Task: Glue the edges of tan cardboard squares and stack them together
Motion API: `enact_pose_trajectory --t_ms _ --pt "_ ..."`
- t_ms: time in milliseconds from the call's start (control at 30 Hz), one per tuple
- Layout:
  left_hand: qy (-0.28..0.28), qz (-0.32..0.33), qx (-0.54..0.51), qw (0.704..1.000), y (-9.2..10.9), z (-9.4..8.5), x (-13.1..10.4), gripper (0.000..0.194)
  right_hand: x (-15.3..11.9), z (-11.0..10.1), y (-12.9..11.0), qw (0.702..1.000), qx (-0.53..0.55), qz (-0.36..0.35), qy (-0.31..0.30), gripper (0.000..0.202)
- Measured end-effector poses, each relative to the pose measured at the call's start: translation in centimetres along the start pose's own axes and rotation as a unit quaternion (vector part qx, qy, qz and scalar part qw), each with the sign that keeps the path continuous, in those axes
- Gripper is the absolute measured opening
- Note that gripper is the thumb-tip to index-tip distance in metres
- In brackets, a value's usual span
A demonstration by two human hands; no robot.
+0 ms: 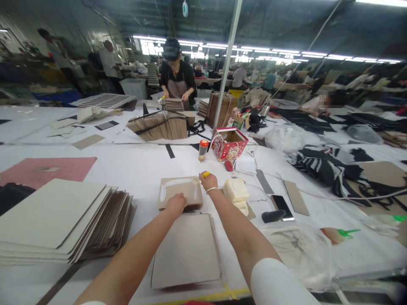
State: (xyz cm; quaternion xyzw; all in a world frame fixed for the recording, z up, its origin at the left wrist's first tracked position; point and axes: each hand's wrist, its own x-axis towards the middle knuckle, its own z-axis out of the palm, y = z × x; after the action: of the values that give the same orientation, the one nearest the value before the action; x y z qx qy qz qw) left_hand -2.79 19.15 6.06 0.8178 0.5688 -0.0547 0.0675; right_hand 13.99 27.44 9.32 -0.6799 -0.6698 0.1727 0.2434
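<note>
A brown cardboard sheet [170,192], with a wet white band of what looks like glue along its edges, lies at mid-table on other sheets. My left hand [177,206] presses on its near edge, fingers bent together. At the far right corner of that sheet my right hand [209,181] is closed round a brush with a yellow handle [206,174]; its pale tip touches the board. Closer to me lies a stack of grey boards [187,254]. Right of my right hand stands a cream plastic container [236,189].
A tall pile of boards [54,212] stands at left, with a pink sheet [73,167] behind it. A phone [282,206], a black object [273,217], a red box [230,146] and a jar [203,151] lie to the right and beyond. A co-worker [177,76] stands across the table.
</note>
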Motion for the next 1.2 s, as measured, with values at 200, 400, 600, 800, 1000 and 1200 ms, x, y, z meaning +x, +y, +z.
enact_pose_trajectory --t_ms 200,400,600,800,1000,1200 --pt "-0.010 0.008 0.003 1.000 -0.3 0.0 0.1 0.026 -1.4 0.2 -0.2 0.999 -0.025 -0.024 -0.029 0.029" --pt "-0.017 0.014 -0.010 1.000 -0.3 -0.6 0.2 0.023 -10.1 -1.8 2.3 0.996 0.038 -0.074 -0.014 0.030" --pt "0.033 0.011 -0.022 0.999 -1.0 -3.9 -1.5 0.022 -15.2 -4.9 3.1 0.944 0.323 0.035 0.058 0.045" --pt "0.381 -0.176 -0.315 0.851 -3.6 -8.2 -7.2 0.010 -16.9 -4.2 0.8 0.946 0.324 0.007 0.011 0.032" --pt "0.392 -0.186 -0.737 0.518 -0.8 -7.9 -10.9 0.029 -17.0 -2.4 -3.7 0.973 0.230 -0.024 0.022 0.024" --pt "0.343 -0.145 -0.797 0.474 0.8 -6.7 -13.1 0.035 -17.8 -2.2 -4.1 0.956 0.283 -0.022 0.069 0.022"
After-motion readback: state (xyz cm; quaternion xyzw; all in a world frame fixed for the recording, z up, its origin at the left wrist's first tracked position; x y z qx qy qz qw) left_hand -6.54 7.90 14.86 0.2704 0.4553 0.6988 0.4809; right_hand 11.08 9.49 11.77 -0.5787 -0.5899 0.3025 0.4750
